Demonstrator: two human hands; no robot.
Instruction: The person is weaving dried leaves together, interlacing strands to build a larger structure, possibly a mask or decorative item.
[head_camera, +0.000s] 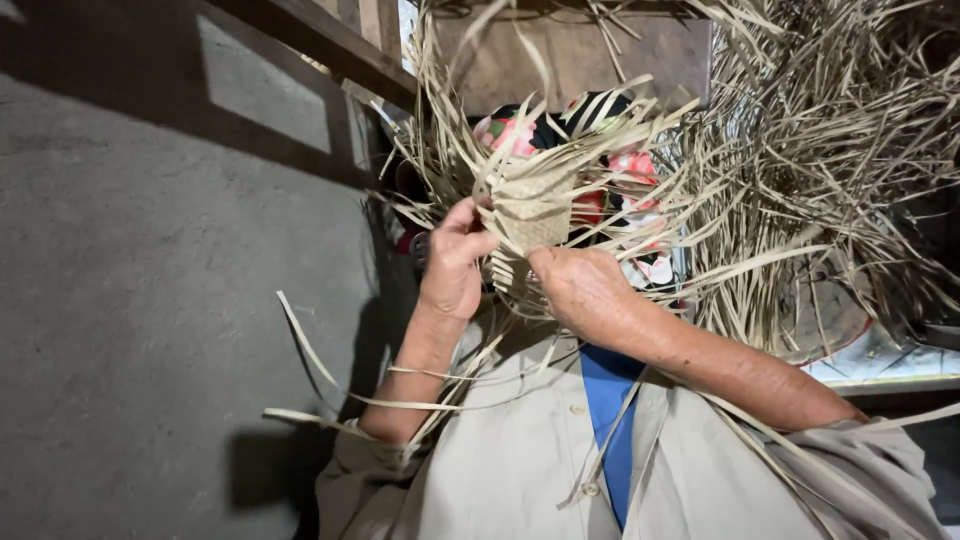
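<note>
Both hands hold a small woven patch of pale dried leaf strips (530, 215) up in the middle of the view. The left hand (452, 262) pinches the patch's left edge, thumb and fingers closed on a strip; the right hand (585, 290) grips its lower right corner, fingers curled behind the weave and hidden there. Loose strip ends (470, 130) fan out from the patch in all directions and cross in front of a flowered cloth (620, 165) behind it. A large tangled heap of strips (840, 170) fills the right side. Below are a beige shirt (520, 450) over blue cloth (605, 400), a grey wall (150, 300) at left and a wooden beam (320, 40) above.
</note>
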